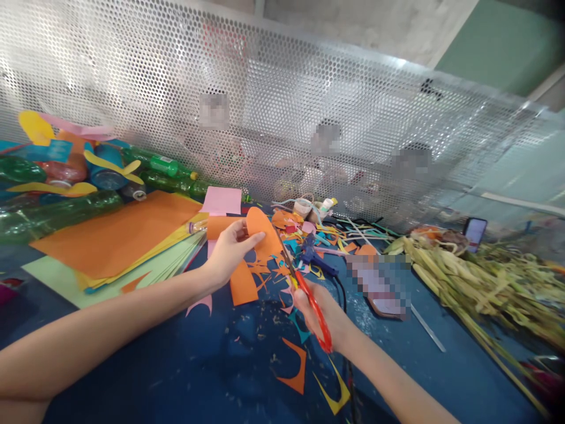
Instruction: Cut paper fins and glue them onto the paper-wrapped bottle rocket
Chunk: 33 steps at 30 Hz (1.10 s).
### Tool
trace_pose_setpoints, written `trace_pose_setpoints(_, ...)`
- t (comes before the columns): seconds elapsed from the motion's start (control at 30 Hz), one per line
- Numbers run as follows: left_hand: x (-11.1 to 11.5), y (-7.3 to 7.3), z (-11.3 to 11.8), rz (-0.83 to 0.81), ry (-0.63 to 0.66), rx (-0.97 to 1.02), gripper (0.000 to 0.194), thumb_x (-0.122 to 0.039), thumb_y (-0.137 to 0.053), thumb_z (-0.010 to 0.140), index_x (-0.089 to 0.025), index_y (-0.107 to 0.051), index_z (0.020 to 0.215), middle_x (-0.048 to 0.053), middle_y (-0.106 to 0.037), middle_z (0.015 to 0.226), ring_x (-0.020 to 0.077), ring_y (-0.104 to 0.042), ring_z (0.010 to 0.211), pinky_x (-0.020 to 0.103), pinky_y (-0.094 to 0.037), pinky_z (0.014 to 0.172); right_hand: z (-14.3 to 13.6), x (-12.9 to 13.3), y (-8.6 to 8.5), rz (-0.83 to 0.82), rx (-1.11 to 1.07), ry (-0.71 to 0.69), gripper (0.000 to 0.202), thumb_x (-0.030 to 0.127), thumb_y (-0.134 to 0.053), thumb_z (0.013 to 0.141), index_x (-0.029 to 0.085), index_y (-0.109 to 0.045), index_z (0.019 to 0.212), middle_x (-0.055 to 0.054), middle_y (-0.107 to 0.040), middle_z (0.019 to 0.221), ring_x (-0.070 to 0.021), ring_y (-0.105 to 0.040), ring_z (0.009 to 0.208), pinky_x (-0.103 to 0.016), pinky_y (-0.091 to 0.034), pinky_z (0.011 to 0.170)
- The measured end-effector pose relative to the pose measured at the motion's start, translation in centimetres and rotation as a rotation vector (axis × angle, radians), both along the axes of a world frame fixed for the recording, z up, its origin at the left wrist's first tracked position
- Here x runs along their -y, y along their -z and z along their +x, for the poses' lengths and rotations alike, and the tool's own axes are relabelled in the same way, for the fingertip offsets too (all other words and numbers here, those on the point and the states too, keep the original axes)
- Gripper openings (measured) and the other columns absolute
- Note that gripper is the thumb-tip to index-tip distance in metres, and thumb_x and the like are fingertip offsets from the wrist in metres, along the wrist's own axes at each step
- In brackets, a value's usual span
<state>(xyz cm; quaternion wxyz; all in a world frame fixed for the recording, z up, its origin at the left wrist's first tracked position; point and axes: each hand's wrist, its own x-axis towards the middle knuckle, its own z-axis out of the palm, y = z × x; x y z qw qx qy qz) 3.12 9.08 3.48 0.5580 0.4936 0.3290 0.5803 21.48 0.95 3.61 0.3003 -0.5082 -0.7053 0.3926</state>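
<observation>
Between the thumb and fingers of my left hand (232,247) is a rounded piece of orange paper (261,229), held up over the table. My right hand (320,309) grips red-handled scissors (312,300), whose blades point up and left to the paper's lower right edge. Whether the blades touch the paper I cannot tell. An orange paper strip (243,284) lies below my left hand. Colourful paper scraps (291,235) are heaped behind the scissors, with a blue glue gun (318,259) beside them.
Stacked coloured sheets (123,235) and green plastic bottles (62,215) lie at left. A phone (379,288) rests right of my right hand, near dried corn husks (481,277). Cut scraps (293,368) litter the blue table (198,377). A perforated metal screen (282,106) stands behind, with people beyond it.
</observation>
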Motion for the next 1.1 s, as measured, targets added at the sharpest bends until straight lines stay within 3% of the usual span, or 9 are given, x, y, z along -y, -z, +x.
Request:
trace_pose_setpoints(0.13,0.0,0.1,0.0,0.0,-0.009,-0.005,0.029,-0.026,-0.069,0.072,-0.014,-0.059,0.097,0.006,-0.068,0.098,0.0163,-0.064,0.085,0.026,-0.051,0.073,0.2,-0.2,0.3,0.039,0.019,-0.011,0.05,0.069,-0.037,0.079,0.021,-0.038,0.07,0.001,-0.038,0.066,-0.0153,-0.044,0.063,-0.03,-0.048,0.063)
trace_pose_setpoints(0.4,0.0,0.2,0.0,-0.024,-0.006,-0.001,0.032,-0.027,-0.07,0.07,-0.014,-0.06,0.097,0.009,-0.067,0.102,0.0191,-0.064,0.088,0.029,-0.051,0.074,0.4,-0.3,0.7,0.085,0.067,0.001,0.043,0.06,-0.036,0.084,0.021,-0.036,0.067,0.002,-0.034,0.064,-0.0133,-0.037,0.06,-0.028,-0.045,0.056)
trace_pose_setpoints(0.67,0.0,0.1,0.0,-0.039,-0.013,0.012,0.033,-0.028,-0.07,0.069,-0.014,-0.059,0.098,0.01,-0.067,0.103,0.0197,-0.064,0.088,0.029,-0.052,0.073,0.3,-0.3,0.4,0.046,0.076,0.025,0.051,0.071,-0.035,0.078,0.022,-0.033,0.063,0.005,-0.031,0.057,-0.0099,-0.029,0.049,-0.025,-0.038,0.047)
trace_pose_setpoints(1.1,-0.1,0.2,-0.1,-0.03,0.005,0.005,0.034,-0.028,-0.07,0.071,-0.014,-0.059,0.099,0.01,-0.066,0.103,0.0202,-0.064,0.09,0.032,-0.051,0.077,0.8,-0.5,1.4,0.1,0.153,0.05,0.046,0.064,-0.036,0.082,0.022,-0.034,0.063,0.004,-0.033,0.053,-0.0104,-0.034,0.045,-0.023,-0.031,0.041)
